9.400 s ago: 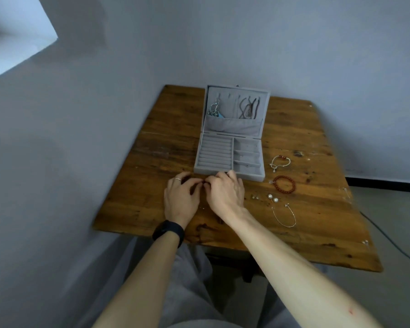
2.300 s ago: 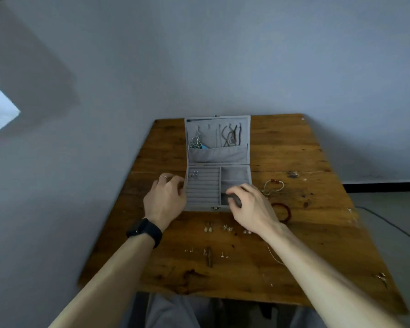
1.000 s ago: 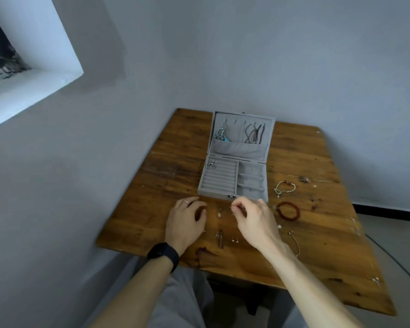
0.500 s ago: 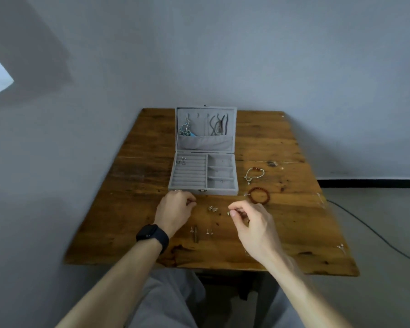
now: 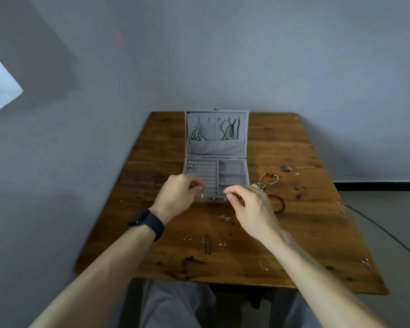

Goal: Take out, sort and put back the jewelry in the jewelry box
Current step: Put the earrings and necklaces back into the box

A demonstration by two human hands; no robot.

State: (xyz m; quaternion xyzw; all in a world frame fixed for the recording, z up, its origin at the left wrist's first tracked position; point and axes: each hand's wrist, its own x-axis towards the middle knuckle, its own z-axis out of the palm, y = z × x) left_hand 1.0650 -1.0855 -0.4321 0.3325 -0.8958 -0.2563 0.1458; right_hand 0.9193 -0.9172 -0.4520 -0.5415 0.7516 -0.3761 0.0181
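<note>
**Jewelry box** (image 5: 232, 170): being kept open at the far middle of the table (image 5: 305, 233). The lid is being stood upright so that the necklaces (image 5: 230, 130) are being hung clear of tangling. One earring pair (image 5: 191, 166) is being housed at the far left of the ring rolls.

**Right hand** (image 5: 253, 205): being held over the box's near edge. Thumb and forefinger are being pinched on a small item (image 5: 227, 197), too small to identify, probably for seating in the rolls.

**Left hand** (image 5: 179, 195): being held at the box's near left corner, fingers curled. Whether anything is being gripped cannot be told.

**Loose stock:** earrings (image 5: 224, 217) and studs (image 5: 221, 242) are being laid out in small groups nearer the person. A silver bracelet (image 5: 268, 179) and a red bead bracelet (image 5: 281, 205) are being kept apart to the box's right, presumably sorted by type.
</note>
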